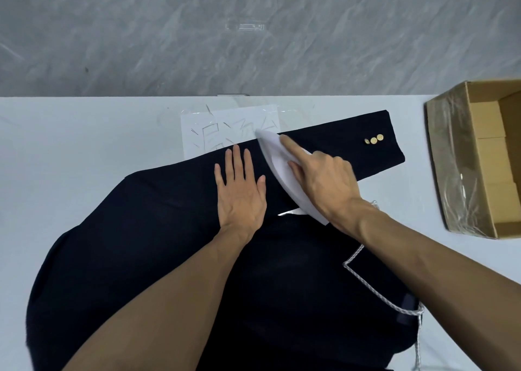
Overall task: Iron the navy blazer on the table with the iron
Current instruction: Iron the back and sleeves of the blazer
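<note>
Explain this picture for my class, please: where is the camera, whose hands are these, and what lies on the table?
There is no machine here. A person wears one camera on the head, so you look down along their own arms. A navy blazer lies on a pale table, with one sleeve stretched out and three gold buttons near its cuff. The left hand lies flat on the sleeve. The right hand grips a white iron that rests on the sleeve, with the forefinger stretched along its top. The cord trails back over the blazer. A sheet of paper lies partly under the sleeve, and an open cardboard box stands at the right.
</note>
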Demonstrator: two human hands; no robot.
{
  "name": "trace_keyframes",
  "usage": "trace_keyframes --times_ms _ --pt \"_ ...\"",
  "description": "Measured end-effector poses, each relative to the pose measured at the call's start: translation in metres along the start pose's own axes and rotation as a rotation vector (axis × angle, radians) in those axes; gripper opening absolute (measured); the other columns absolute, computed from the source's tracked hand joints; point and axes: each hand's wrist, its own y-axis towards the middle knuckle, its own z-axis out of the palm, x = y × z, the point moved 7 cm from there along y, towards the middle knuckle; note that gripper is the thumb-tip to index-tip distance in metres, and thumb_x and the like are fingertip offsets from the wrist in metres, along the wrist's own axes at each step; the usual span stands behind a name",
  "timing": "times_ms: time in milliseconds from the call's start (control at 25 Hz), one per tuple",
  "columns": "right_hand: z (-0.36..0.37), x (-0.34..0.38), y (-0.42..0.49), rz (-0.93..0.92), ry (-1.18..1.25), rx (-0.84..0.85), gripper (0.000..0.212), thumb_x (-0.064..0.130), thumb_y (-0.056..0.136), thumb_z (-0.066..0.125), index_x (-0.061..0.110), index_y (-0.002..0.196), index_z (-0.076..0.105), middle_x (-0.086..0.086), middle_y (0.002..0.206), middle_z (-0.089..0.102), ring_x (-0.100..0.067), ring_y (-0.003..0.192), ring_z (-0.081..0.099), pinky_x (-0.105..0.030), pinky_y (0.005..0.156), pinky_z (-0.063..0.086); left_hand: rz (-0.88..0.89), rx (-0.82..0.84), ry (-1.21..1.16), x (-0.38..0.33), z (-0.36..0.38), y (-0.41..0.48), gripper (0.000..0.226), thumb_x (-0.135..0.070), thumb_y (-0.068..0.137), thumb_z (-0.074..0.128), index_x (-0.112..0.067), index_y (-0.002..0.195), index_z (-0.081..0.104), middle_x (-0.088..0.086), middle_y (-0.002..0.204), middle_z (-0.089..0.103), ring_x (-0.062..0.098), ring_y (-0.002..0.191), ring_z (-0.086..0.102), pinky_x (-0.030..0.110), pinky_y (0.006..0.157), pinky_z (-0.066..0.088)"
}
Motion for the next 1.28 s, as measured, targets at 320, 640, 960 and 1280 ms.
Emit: trace_keyframes --times_ms 320,640,960,1280 --pt "-0.01 -0.072 0.009 0.18 0.026 -0.097 0.045 0.034 0.101 0.038 0.039 0.146 0.031 -0.008 0.063 0.045 -0.031 0.057 0.037 -0.037 0.057 0.031 -0.004 0.007 -0.014 0.0 -0.003 0.0 0.064 -0.045 0.103 0.0 -0.009 0.155 -0.005 0.015 0.165 0.0 0.029 0.153 -0.001 0.05 0.124 0.005" --pt "-0.003 -0.013 0.001 0.044 0.11 -0.033 0.047 0.037 0.1 0.038 0.042 0.146 0.028 -0.013 0.069 0.059 -0.04 0.065 0.059 -0.037 0.059 0.034 -0.006 0.024 0.019 0.0 0.0 0.0 0.062 -0.044 0.104 0.004 -0.009 0.155 -0.007 0.016 0.165 -0.002 0.029 0.153 -0.004 0.05 0.124 0.004" --pt "-0.009 -0.069 0.002 0.118 -0.009 -0.063 0.048 0.034 0.102 0.037 0.041 0.148 0.026 -0.011 0.07 0.05 -0.037 0.062 0.053 -0.038 0.058 0.035 -0.01 0.005 0.01 0.001 -0.002 -0.001 0.064 -0.044 0.104 0.005 -0.009 0.157 0.002 0.016 0.165 0.003 0.029 0.153 0.0 0.05 0.124 0.006" --pt "-0.013 -0.101 0.003 0.197 -0.009 -0.095 0.046 0.037 0.102 0.037 0.038 0.148 0.031 -0.003 0.059 0.027 -0.031 0.058 0.04 -0.036 0.058 0.034 0.015 -0.009 -0.049 -0.007 -0.017 -0.001 0.059 -0.037 0.104 0.012 -0.012 0.157 0.014 0.018 0.164 0.009 0.03 0.153 0.006 0.047 0.124 0.009"
